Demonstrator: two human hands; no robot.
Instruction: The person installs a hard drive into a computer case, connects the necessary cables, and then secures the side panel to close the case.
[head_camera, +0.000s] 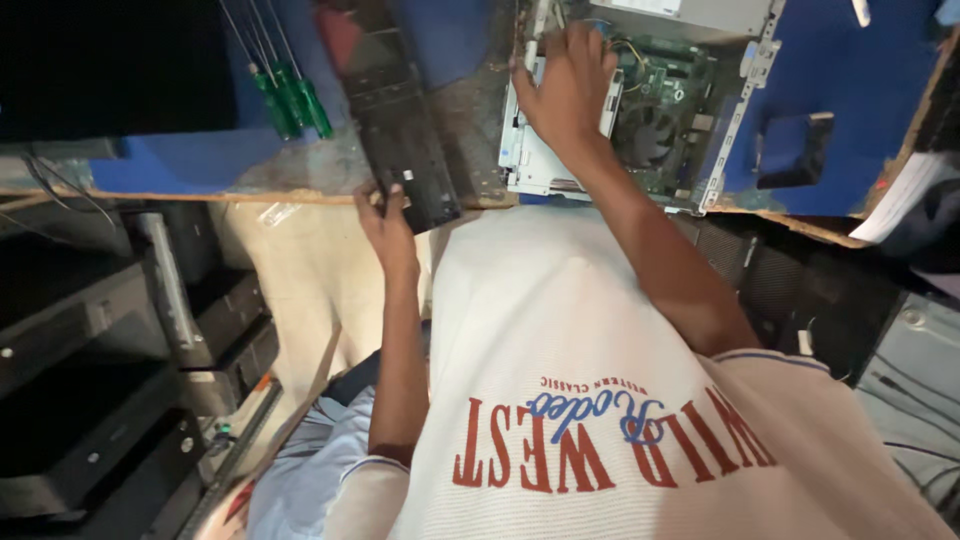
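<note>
A: Black panel (400, 130) — where is it, which way is it pointed?

B: It's lain on the worn blue bench top (850, 90), left of ctr. Long axis runs from the top edge of view down to the bench's front edge, slightly tilted; near end overhangs the edge a bit. Flat, narrow, rectangular, dark plastic w/ ridged or slotted face.

A: How is it held?

B: Near end is gripped by the left hand (385, 225), thumb seen on top, fingers curled under; so it's clamped on the panel's corner.

A: And the other hand?

B: Right hand (568, 80) is laid on the open desktop PC case (560, 165), fingers spread apart and pressed onto the pale metal drive bay near its left side. Nothing seen gripped in it.

A: Case details?

B: Bare sheet-metal chassis, cover off, set well right of the panel. Green circuit board and a round black fan (645, 135) are exposed inside, w/ coloured wires above.

A: Around that?

B: Three green-handled screwdrivers (292, 100), thin steel shafts, are lain side by side just left of the panel. A small dark square piece (795, 148) is seen right of the case. Bench edge is chipped wood. Stacked black units (90, 400) are shelved below at left. A white ribbed shirt w/ red lettering is worn.
</note>
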